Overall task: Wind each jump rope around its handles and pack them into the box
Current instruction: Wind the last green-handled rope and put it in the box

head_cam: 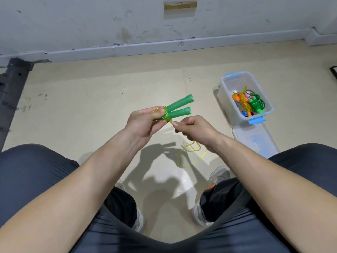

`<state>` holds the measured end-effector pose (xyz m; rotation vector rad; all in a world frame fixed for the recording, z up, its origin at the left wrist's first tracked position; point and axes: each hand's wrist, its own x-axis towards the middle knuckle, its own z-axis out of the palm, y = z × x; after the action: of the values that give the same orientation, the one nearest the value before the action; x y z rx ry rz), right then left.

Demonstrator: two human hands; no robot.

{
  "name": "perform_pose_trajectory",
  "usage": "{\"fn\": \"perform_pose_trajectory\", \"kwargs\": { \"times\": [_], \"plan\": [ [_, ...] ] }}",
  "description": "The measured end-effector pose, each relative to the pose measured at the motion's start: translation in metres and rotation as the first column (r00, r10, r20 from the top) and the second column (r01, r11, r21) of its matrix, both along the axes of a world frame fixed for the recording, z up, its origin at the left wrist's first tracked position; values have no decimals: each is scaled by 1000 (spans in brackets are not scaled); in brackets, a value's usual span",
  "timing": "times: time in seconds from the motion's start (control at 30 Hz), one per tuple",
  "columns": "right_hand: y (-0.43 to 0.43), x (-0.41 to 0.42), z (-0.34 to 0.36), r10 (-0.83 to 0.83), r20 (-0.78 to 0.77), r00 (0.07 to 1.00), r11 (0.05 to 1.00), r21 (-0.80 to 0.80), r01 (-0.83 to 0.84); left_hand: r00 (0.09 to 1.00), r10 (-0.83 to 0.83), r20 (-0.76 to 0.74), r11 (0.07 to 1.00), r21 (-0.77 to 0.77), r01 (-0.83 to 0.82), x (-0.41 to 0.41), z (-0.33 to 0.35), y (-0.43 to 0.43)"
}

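Forearm (pixel 82 176), left hand (pixel 144 123), green handles (pixel 179 113), rope (pixel 166 115)

handles (pixel 177 108) green | rope (pixel 189 157) yellow | box (pixel 226 99) clear, blue clips

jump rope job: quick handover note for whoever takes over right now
Left hand grips the two green handles together, a few yellow turns round them.
Right hand pinches the yellow rope; its slack lies on the floor.
Done: other wound ropes are in the box, lid off beside it.
Left: finish winding, put it in the box.
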<state>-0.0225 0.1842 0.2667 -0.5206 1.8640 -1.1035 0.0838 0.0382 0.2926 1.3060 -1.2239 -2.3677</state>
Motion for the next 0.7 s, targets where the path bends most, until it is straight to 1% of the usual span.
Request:
{"fn": "perform_pose_trajectory", "kwargs": {
  "times": [0.1, 0.17, 0.23, 0.27, 0.33, 0.4, 0.47, 0.53, 0.6, 0.63, 0.7],
  "plan": [
    [2, -17, 3, 93, -84, 992, 994, 60, -88, 988, -157, -3, 987, -28, 157, 4, 6, -7],
    [6, -28, 6, 159, -142, 977, 984, 100, -145, 953, -304, 13, 944, -131, 303, 6, 11, -11],
    [10, -33, 11, 249, -151, 957, 963, 141, -228, 885, -461, 67, 851, -248, 462, 10, 17, -13],
    [10, -35, 13, 269, -121, 956, 958, 132, -253, 844, -525, 108, 792, -299, 532, 11, 19, -14],
    [10, -37, 17, 225, -52, 973, 972, 83, -221, 774, -596, 214, 668, -402, 626, 12, 19, -13],
    [8, -37, 23, 161, 4, 987, 986, 47, -161, 763, -567, 310, 581, -507, 637, 12, 13, -10],
    [3, -31, 31, 91, 42, 995, 996, 14, -91, 788, -480, 386, 509, -609, 608, 10, 5, -8],
    [-3, -17, 38, -71, 93, 993, 997, -23, 73, 821, -382, 424, 445, -694, 566, 7, -2, -5],
    [-8, 0, 39, -248, 151, 957, 964, -56, 259, 874, -277, 400, 437, -757, 485, 4, -5, -3],
    [-10, 8, 37, -302, 165, 939, 946, -67, 316, 897, -232, 375, 450, -776, 441, 2, -7, -3],
    [-11, 22, 31, -353, 153, 923, 928, -69, 366, 926, -175, 335, 457, -805, 378, 1, -10, 0]
  ]
}}
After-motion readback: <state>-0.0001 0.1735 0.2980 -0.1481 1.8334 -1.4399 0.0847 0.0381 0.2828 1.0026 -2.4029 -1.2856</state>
